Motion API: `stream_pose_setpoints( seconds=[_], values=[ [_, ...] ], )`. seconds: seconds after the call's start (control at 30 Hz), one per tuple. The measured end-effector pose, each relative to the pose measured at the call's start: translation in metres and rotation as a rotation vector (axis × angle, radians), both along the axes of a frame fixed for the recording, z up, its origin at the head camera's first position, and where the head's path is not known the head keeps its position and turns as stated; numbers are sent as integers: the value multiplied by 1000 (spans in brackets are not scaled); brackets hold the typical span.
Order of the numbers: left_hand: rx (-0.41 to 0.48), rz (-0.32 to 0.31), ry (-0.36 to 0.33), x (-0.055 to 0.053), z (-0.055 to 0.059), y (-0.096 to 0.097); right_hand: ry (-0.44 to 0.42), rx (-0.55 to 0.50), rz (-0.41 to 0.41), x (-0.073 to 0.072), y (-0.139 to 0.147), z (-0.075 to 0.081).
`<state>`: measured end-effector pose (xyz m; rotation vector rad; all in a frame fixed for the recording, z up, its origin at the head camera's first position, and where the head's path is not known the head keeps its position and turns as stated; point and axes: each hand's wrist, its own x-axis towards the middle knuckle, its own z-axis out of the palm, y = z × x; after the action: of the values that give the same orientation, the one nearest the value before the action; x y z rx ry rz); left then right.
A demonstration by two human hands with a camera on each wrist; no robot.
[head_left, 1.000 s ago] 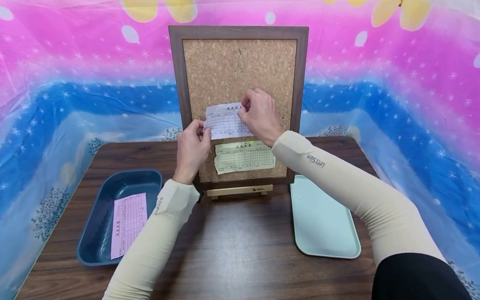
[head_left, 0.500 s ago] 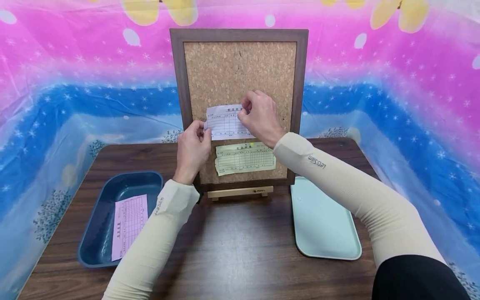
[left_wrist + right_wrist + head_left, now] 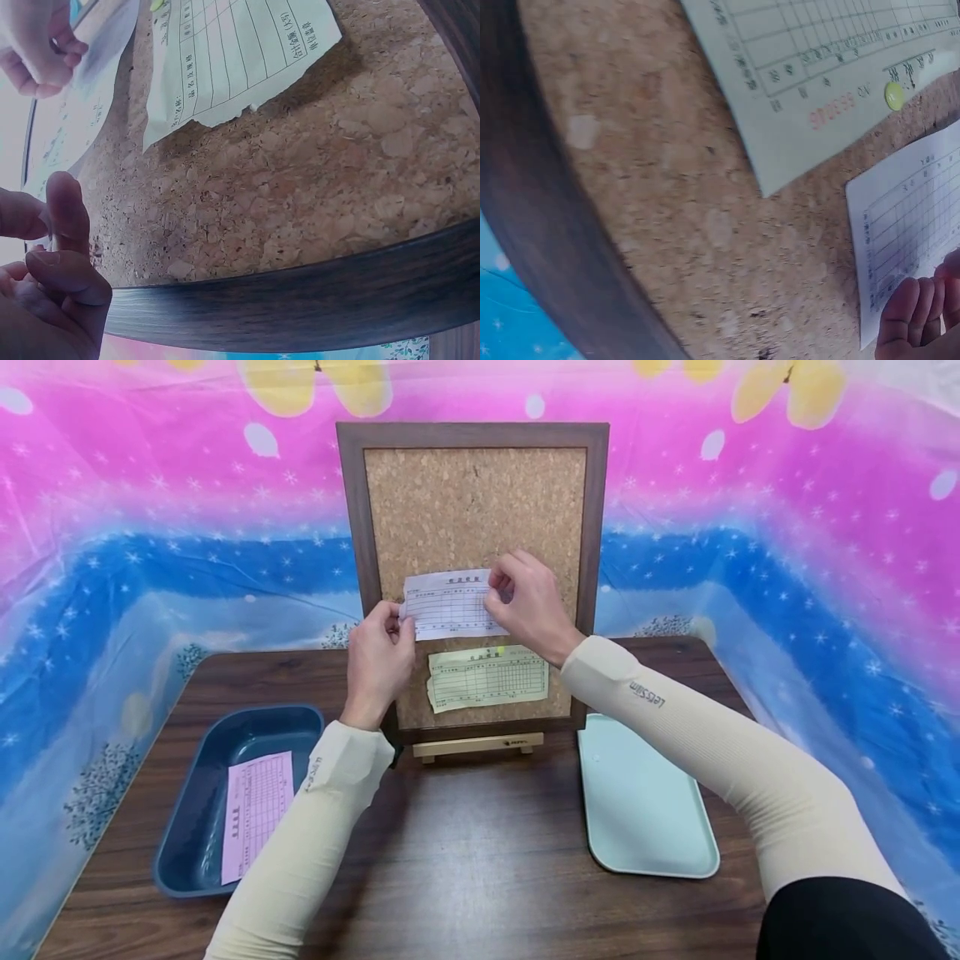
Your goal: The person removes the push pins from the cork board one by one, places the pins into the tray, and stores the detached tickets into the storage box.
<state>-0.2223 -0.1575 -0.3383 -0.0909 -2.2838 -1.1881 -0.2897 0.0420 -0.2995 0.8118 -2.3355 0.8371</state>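
A white receipt slip [image 3: 450,606] with a printed grid lies against the cork board [image 3: 480,510], above a pale green receipt slip [image 3: 487,678]. My left hand [image 3: 380,656] pinches the white slip's left edge between thumb and finger, also seen low in the left wrist view. My right hand [image 3: 532,606] has its thumb and fingers curled at the white slip's upper right part, hiding that corner. In the right wrist view its fingers [image 3: 911,319] overlap the slip. A yellow-green round pin [image 3: 894,96] sits at the green slip's top edge.
The board's dark wooden frame [image 3: 594,568] stands on a small wooden easel [image 3: 480,745] on the brown table [image 3: 480,860]. At left is a blue basin [image 3: 176,827] holding a pink receipt slip [image 3: 258,814]. To the right lies a mint tray [image 3: 648,810].
My right hand has moved to the right along the white slip, uncovering more of its printed heading. The left hand keeps its grip on the left edge. The view has shifted slightly.
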Motion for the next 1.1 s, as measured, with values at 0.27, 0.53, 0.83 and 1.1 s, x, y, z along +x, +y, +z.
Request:
stream_pose_setpoints(
  seconds=[0.27, 0.53, 0.83, 1.1],
  values=[
    [43, -31, -16, 2, -2, -3, 18, -1, -14, 2, 9, -4],
    [42, 0, -39, 6, -4, -11, -2, 20, -8, 7, 17, -8],
    [31, 36, -43, 14, -4, -25, 31, 36, 36, 11, 28, -18],
    [57, 51, -53, 22, 2, -33, 22, 48, 56, 16, 40, -21]
  ],
)
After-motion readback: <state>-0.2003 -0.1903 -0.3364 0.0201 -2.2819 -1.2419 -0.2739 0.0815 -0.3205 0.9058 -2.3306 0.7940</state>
